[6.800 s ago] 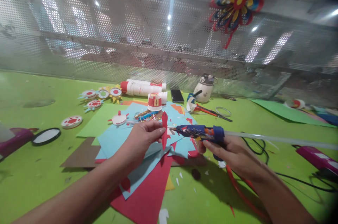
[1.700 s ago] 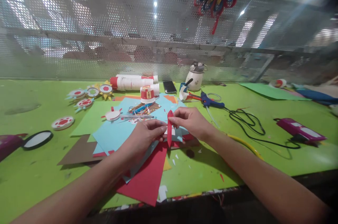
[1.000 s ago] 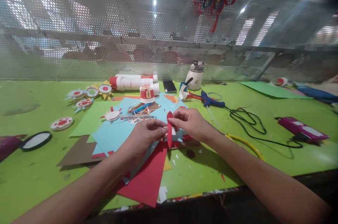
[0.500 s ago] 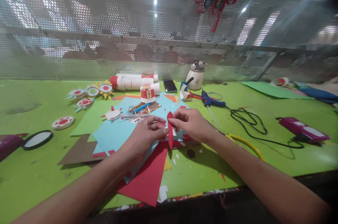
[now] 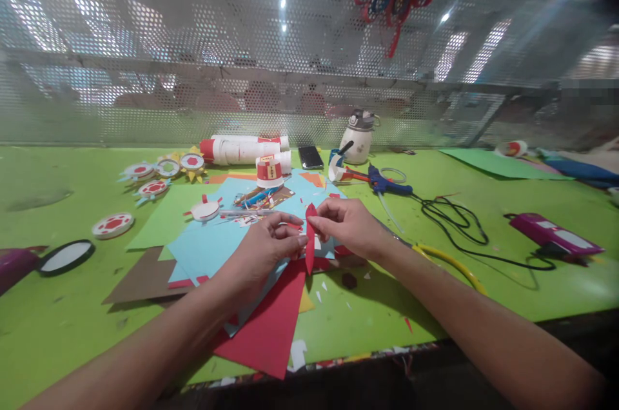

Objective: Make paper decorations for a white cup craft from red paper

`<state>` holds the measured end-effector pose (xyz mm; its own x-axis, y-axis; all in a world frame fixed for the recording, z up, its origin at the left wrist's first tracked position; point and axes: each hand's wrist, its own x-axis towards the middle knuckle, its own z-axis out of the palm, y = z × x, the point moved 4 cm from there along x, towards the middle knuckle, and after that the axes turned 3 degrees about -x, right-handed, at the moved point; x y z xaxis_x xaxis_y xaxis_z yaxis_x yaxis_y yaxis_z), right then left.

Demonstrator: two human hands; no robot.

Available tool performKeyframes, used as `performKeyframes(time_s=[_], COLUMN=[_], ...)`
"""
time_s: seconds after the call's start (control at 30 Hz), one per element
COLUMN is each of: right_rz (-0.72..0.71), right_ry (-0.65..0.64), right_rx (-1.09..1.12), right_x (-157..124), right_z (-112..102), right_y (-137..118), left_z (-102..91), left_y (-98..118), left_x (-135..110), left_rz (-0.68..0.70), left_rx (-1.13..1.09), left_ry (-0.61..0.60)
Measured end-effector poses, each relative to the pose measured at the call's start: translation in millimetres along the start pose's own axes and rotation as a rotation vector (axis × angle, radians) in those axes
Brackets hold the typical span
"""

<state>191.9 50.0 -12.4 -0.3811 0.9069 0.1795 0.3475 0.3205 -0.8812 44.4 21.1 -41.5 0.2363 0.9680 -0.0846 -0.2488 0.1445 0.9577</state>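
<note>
A narrow, pointed red paper piece (image 5: pixel 310 249) stands upright between my two hands, above a pile of blue and red paper sheets (image 5: pixel 271 326). My left hand (image 5: pixel 264 252) pinches it from the left with thumb and fingers closed. From the right, my right hand (image 5: pixel 349 224) pinches the upper part with fingertips pressed together. A little white shows beside the red piece at my fingers. The blue glue gun (image 5: pixel 387 185) lies on the green table (image 5: pixel 72 320) behind my right hand, its black cord (image 5: pixel 459 229) trailing right.
Red-and-white paper cups (image 5: pixel 269 173) and a long white tube (image 5: pixel 242 150) lie behind the paper pile. Round paper ornaments (image 5: pixel 115 225) sit at the left, a phone (image 5: pixel 310 157) and a white bottle (image 5: pixel 358 137) at the back. A magenta tool (image 5: pixel 554 236) lies at the right. A perforated metal screen closes the far side.
6.8 s ago my right hand held the glue gun at the red piece; now the gun lies on the table and both hands pinch the piece. Over the last second, almost nothing moved.
</note>
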Motion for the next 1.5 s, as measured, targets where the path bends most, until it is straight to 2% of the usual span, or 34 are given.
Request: performKeyframes(time_s=[0.27, 0.47, 0.8, 1.5], right_rz=[0.099, 0.199, 0.123, 0.105], right_ry=[-0.093, -0.156, -0.085, -0.086], right_rx=[0.168, 0.249, 0.213, 0.152], right_x=[-0.5, -3.4, -3.4, -5.3], right_z=[-4.4, 1.0, 1.1, 1.1], right_y=[1.4, 2.6, -1.0, -4.3], left_z=[-0.8, -0.8, -2.2, -1.1], left_y=[1.1, 1.4, 0.0, 1.3], left_x=[1.8, 1.1, 1.8, 2.3], left_rz=[0.001, -0.003, 0.002, -0.005], left_rx=[-0.007, -0.025, -0.031, -0.044], left_ry=[0.024, 0.017, 0.013, 0.015])
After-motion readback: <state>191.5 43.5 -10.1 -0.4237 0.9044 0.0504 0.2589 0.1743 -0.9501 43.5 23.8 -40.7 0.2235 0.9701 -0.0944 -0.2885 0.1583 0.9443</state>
